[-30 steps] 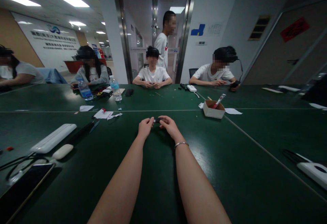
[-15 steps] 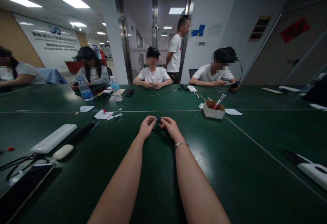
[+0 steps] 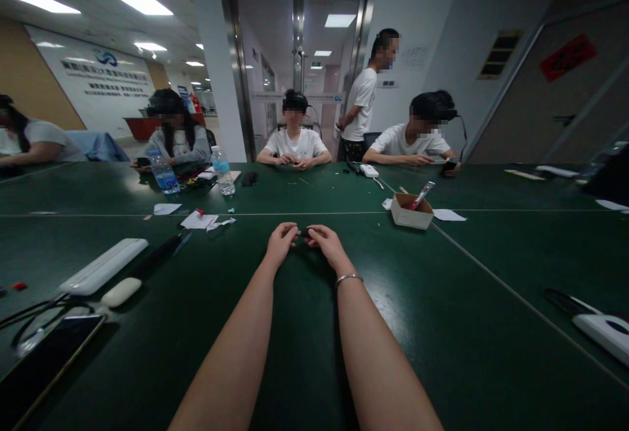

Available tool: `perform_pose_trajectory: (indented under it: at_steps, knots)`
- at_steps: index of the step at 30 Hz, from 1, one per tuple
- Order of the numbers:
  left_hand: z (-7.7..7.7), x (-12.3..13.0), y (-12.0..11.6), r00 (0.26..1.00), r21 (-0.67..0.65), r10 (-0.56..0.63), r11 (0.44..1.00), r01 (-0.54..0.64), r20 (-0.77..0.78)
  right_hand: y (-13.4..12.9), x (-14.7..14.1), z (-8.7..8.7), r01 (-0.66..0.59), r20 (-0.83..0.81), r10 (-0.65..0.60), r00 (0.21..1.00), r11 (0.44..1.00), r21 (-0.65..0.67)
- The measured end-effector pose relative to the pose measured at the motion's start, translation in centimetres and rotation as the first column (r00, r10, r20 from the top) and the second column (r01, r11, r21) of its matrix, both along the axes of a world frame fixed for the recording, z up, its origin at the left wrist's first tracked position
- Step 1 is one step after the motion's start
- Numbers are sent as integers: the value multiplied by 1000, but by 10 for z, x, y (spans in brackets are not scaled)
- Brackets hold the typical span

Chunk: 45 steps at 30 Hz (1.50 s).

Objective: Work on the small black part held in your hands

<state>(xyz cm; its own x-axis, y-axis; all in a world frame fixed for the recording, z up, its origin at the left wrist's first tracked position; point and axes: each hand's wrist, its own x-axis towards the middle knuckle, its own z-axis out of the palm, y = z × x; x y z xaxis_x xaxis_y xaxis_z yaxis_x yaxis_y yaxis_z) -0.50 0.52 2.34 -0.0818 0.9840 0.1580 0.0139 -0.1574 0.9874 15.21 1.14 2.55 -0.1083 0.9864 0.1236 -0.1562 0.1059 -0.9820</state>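
Over the green table [image 3: 304, 326], both arms stretch forward and the hands meet near the centre seam. A small black object with a silvery end [image 3: 304, 232] sits between the fingertips, its exact kind too small to make out. My right hand [image 3: 327, 245], below a silver bangle [image 3: 349, 278], pinches the black part. My left hand [image 3: 281, 245] is closed with thumb and fingers pinched at the silvery end. The fingers partly cover the object.
To the left lie a white power bank [image 3: 105, 266], a white oval case [image 3: 122, 292], a phone [image 3: 49, 359] and cables. Paper scraps [image 3: 199, 220] and water bottles [image 3: 223, 172] are farther off. A cardboard box [image 3: 411, 216] stands right of centre. People sit opposite.
My left hand has shifted very slightly left; the small object stays between both hands. Behind the table, a standing person has moved to the right.
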Motion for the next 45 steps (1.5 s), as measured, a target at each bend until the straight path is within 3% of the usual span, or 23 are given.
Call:
perform_pose_trajectory:
  at_steps: [3, 7, 13, 17, 23, 36, 41, 45]
  knots:
    - [2, 0, -1, 999, -17, -2, 1000, 1, -39, 0, 0, 0, -5, 4, 5, 1000, 1000, 3]
    - [3, 0, -2, 998, 61, -17, 998, 20, -57, 0, 0, 0, -10, 1, 10, 1000, 1000, 6]
    - [6, -1, -5, 998, -26, -20, 999, 19, -63, 0, 0, 0, -12, 15, 12, 1000, 1000, 10]
    - [9, -2, -7, 993, 53, -20, 998, 26, -115, 0, 1, -1, -14, 5, 14, 1000, 1000, 8]
    - [7, -1, -6, 996, -9, 7, 1000, -8, -89, 0, 0, -1, -11, 10, 11, 1000, 1000, 7]
    - [2, -1, -1, 999, 60, -4, 998, 7, -40, -1, 0, 1, -11, 6, 11, 1000, 1000, 17]
    - [3, -1, -2, 1000, -20, 12, 1000, -12, -22, -1, 1, 1, -15, 5, 15, 1000, 1000, 11]
    - [3, -2, -2, 999, 40, -11, 999, 13, -36, -2, 1, 2, -18, 4, 18, 1000, 1000, 10]
